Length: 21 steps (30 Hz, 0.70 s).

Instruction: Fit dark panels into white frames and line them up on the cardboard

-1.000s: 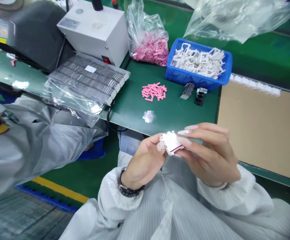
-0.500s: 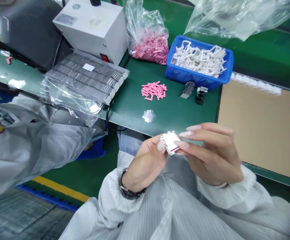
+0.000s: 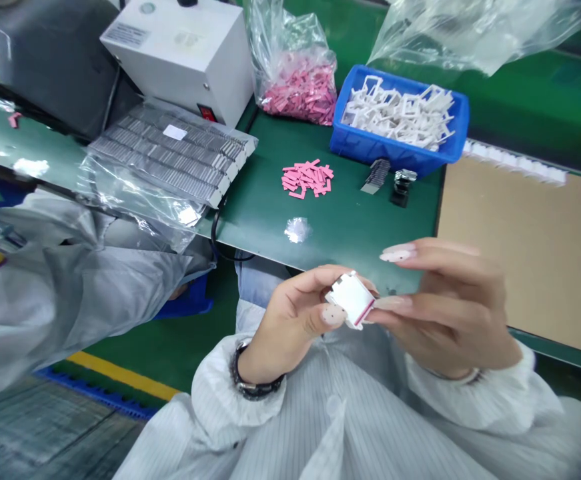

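As left hand (image 3: 290, 330) and right hand (image 3: 450, 310) pinch, a white frame (image 3: 351, 300) sits between.

Bench stock: green bench mat (image 3: 340, 233); white control box (image 3: 177, 60) with red switch; clear bag of pink strips (image 3: 297, 90); blue plastic bin (image 3: 395, 150) of white plastic frames (image 3: 400, 113); loose pink strips (image 3: 306, 179); grey metal bars (image 3: 170, 160) on clear plastic; cardboard sheet (image 3: 530, 253); co-worker's grey sleeve (image 3: 70, 300).
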Each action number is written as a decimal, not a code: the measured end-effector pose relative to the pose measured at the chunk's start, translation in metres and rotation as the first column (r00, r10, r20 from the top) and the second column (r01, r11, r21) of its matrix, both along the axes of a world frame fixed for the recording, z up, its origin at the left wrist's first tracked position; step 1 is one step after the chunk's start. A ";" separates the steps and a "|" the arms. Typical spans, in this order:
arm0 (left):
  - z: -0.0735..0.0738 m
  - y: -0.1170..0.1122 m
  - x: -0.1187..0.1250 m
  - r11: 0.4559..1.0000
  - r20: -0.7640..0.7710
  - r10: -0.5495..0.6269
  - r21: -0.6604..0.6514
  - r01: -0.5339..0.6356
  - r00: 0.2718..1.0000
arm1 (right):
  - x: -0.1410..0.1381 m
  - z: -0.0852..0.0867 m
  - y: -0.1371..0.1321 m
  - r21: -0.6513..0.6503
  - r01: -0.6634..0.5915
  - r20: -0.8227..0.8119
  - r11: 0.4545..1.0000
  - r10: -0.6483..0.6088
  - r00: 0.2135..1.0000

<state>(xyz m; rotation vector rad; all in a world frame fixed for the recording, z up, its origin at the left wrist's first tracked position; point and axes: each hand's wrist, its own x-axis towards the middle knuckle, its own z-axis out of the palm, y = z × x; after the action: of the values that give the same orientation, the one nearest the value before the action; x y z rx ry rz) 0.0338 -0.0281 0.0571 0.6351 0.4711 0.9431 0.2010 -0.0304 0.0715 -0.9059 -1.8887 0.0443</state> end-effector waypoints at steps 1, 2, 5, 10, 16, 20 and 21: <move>0.000 0.000 0.000 1.000 -0.002 0.005 0.026 -0.005 1.000 | 0.000 0.001 -0.001 0.008 0.004 -0.005 1.000 -0.004 1.000; -0.001 0.000 0.001 0.999 -0.001 0.010 0.048 -0.010 1.000 | 0.000 0.001 -0.002 0.010 0.008 -0.004 1.000 -0.008 1.000; -0.002 -0.001 0.001 0.996 -0.006 0.021 0.082 -0.020 1.000 | -0.001 0.003 -0.004 -0.009 0.039 0.015 0.999 -0.039 0.999; -0.001 -0.002 0.001 0.994 -0.040 0.038 0.108 -0.034 0.998 | 0.001 0.003 -0.003 -0.018 0.064 0.017 0.998 -0.063 0.998; 0.000 0.000 0.001 0.992 -0.056 0.039 0.122 -0.032 0.998 | 0.004 0.003 -0.002 0.010 0.035 0.024 0.999 -0.035 0.999; -0.001 -0.001 0.001 0.990 -0.072 0.058 0.131 -0.048 0.996 | 0.005 0.003 -0.001 0.004 0.032 0.046 0.999 -0.032 0.998; -0.002 -0.001 0.001 0.990 -0.077 0.060 0.133 -0.049 0.995 | 0.005 0.003 -0.001 0.007 0.032 0.049 0.999 -0.033 0.998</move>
<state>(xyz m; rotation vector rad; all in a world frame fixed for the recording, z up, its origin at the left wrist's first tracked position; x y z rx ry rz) 0.0351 -0.0289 0.0555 0.7845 0.5030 1.0088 0.2060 -0.0317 0.0743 -0.9411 -1.9181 -0.0034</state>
